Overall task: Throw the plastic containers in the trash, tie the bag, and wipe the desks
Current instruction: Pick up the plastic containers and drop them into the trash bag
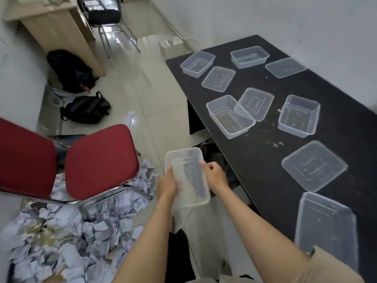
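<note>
A clear plastic container (188, 176) is held over the floor, left of the black desk (265, 127). My left hand (167, 184) grips its left rim, thumb along the edge. My right hand (214, 176) pinches its right rim. Several more clear containers and lids lie scattered on the desk, among them a tub (230, 116), another tub (298, 115), a lid (314, 165) and a big container (326, 225) at the near edge. Crumbs dot the desk top. A black bag (214, 154) shows under the desk behind the held container.
A red chair (98, 160) stands to my left over a heap of torn paper (67, 231). Two black backpacks (71, 70) (85, 109) lie on the tiled floor. A wooden desk (57, 23) and a black chair (104, 17) stand at the back.
</note>
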